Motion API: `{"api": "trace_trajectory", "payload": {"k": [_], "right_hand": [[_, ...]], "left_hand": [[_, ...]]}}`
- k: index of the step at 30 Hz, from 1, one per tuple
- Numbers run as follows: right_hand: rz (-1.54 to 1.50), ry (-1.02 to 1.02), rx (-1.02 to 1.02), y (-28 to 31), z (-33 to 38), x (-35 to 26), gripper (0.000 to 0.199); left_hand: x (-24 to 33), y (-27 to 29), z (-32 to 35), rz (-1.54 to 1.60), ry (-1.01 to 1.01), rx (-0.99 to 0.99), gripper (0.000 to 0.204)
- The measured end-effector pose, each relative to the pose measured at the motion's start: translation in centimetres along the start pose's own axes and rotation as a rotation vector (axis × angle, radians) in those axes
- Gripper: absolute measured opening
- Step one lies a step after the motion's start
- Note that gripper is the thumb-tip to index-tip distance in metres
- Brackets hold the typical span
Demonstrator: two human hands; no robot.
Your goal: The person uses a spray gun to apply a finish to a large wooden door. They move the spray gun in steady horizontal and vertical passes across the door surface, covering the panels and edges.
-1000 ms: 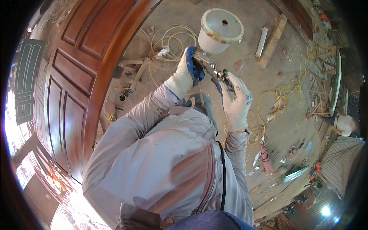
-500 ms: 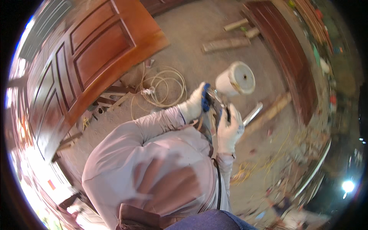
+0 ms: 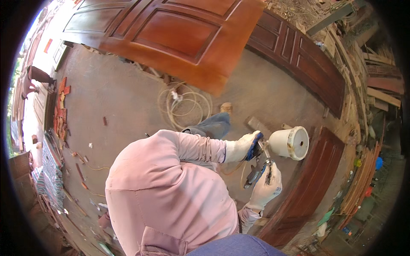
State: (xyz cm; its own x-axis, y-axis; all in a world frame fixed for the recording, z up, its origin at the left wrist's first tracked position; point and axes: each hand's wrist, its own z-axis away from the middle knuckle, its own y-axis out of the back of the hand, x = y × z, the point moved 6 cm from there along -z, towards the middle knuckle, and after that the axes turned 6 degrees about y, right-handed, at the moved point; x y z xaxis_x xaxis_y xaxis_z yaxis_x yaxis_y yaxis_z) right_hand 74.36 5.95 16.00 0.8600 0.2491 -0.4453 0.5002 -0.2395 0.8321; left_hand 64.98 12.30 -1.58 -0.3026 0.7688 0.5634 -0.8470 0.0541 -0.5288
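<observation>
Head view: the white cup (image 3: 283, 143) swung right, but left hand (image 3: 243, 148) and right hand (image 3: 266, 187), I think, still pinch the metal tool (image 3: 267, 153), so work goes on.

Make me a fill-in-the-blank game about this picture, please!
1. The left hand wears a white and ____ glove.
2. Compared with the coiled hose, the white cup is farther toward the picture's ____ edge.
3. The coiled hose lies on the ____.

Missing words: blue; right; floor.
</observation>
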Motion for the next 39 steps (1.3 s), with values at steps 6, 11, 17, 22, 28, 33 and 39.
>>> {"api": "trace_trajectory", "payload": {"k": [6,11,17,22,28,33,39], "right_hand": [[-0.412,-0.119,-0.266,-0.1,-1.4,4.2,0.043],[-0.426,0.121,-0.546,-1.8,-8.6,5.4,0.048],[-0.492,0.549,-0.643,-4.6,-16.1,3.8,0.048],[-0.983,0.320,-0.931,-6.7,-25.4,2.7,0.047],[-0.854,0.697,-0.996,-11.0,-34.1,-6.1,0.041],[-0.991,0.662,-1.155,-15.0,-32.8,-11.2,0.036],[-0.932,0.511,-1.705,-18.7,-23.1,-13.3,0.034]], "left_hand": [[1.9,-3.2,-0.8,-0.143,-0.189,-0.031,0.064],[7.2,-3.9,1.4,-0.374,-0.573,0.245,0.065],[8.2,-1.5,-1.6,0.782,-0.119,0.062,0.037],[7.3,3.2,-1.0,0.705,-0.578,0.291,0.049],[5.1,4.2,6.7,-1.094,-0.426,1.457,0.046],[0.4,0.7,8.6,-0.375,-0.179,1.490,0.035],[-4.9,-4.8,10.7,-0.208,0.048,1.600,0.026]]}}
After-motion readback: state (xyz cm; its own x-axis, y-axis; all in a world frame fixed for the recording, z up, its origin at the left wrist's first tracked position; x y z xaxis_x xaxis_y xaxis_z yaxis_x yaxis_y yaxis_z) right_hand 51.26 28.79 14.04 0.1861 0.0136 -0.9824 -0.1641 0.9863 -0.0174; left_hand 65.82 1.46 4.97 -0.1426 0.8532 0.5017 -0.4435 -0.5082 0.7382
